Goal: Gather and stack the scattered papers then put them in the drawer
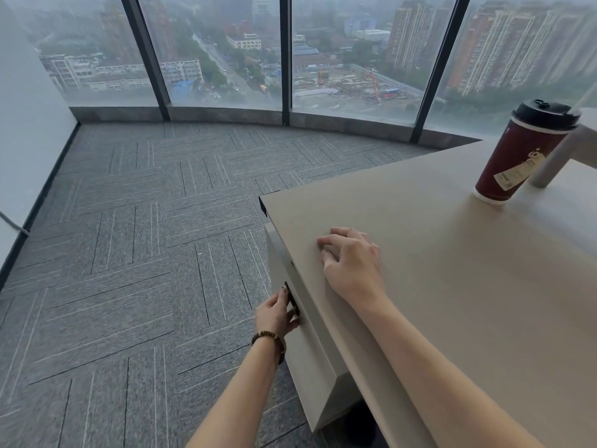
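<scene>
The drawer [310,347] is a pale beige front under the left edge of the beige desk [452,286], and it looks closed. My left hand [276,313] grips the small dark handle [292,302] on the drawer front, fingers curled around it. My right hand [350,263] rests on the desk top near its left edge, fingers loosely bent and holding nothing. No papers are in view.
A dark red paper cup [520,153] with a black lid stands at the back right of the desk, next to a grey stand leg [562,156]. Grey patterned carpet [145,237] stretches left to floor-height windows. A white wall runs along the far left.
</scene>
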`<state>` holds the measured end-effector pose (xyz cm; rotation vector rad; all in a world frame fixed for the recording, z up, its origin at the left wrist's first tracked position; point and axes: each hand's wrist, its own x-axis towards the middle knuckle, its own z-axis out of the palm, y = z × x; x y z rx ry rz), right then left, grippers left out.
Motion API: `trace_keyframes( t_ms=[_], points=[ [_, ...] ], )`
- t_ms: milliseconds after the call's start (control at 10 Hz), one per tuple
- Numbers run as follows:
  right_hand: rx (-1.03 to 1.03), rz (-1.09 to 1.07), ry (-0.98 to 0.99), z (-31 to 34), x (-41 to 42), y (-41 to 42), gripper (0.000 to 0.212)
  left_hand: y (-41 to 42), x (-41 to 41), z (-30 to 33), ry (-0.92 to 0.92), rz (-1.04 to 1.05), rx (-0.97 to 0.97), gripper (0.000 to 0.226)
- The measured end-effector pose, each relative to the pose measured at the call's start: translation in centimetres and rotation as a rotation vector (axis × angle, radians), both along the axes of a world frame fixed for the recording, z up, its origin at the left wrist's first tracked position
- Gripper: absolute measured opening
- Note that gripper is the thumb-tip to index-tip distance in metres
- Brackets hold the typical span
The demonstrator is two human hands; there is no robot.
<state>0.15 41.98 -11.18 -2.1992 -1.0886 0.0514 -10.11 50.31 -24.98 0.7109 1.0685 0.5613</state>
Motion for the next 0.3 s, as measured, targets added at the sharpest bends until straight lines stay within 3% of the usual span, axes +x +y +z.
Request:
trace_keyframes(
  t_ms=[200, 300],
  points=[
    [0.008, 0.062, -0.021, 0.3, -0.6, -0.2, 0.034, 0.4, -1.0, 1.4, 0.071, -0.078, 0.011, 0.025],
    [0.086, 0.175, 0.109, 0.7, -1.1, -0.5, 0.04, 0.4, -2.5, 3.1, 0.137, -0.024, 0.114, 0.023]
  ],
)
